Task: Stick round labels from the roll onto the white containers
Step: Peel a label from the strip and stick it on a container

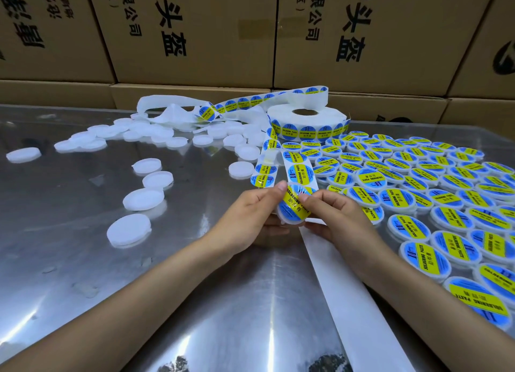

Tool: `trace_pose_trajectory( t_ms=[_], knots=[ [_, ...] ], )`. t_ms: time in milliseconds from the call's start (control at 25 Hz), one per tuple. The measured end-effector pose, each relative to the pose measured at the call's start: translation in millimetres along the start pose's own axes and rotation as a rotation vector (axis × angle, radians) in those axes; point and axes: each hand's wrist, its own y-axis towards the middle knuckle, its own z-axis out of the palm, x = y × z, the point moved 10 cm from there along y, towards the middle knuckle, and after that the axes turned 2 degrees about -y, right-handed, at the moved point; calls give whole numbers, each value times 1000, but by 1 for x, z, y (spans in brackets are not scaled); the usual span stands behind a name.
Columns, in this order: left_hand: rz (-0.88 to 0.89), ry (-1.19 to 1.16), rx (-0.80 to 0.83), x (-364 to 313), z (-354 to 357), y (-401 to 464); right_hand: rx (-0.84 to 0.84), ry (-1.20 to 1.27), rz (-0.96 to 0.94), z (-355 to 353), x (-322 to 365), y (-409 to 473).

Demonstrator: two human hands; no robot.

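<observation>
My left hand grips a white round container from the left, thumb on top. A blue and yellow round label lies across its face. My right hand pinches the label's right edge with thumb and forefinger. The label strip runs from the container up to the roll at the back. Several unlabelled white containers lie scattered to the left. Several labelled containers cover the right side.
The shiny metal table reflects light. Empty white backing paper trails from my hands toward the front edge. More loose backing is heaped behind the unlabelled containers. Cardboard boxes form a wall at the back.
</observation>
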Motion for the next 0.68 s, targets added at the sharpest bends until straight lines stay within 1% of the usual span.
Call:
trace_pose_trajectory(
  t_ms=[160, 240, 360, 560, 680],
  knots=[
    [40, 43, -12, -4, 1, 0, -6, -9, -10, 0, 0, 1],
    [103, 102, -38, -10, 0, -2, -26, -35, -38, 0, 2, 0],
    [254, 344, -140, -22, -7, -5, -39, -64, -85, 2, 5, 0],
    [587, 745, -224, -57, 1, -26, 29, -58, -54, 6, 0, 1],
    [684, 837, -243, -68, 5, -35, 44, -78, -76, 9, 6, -2]
  ],
)
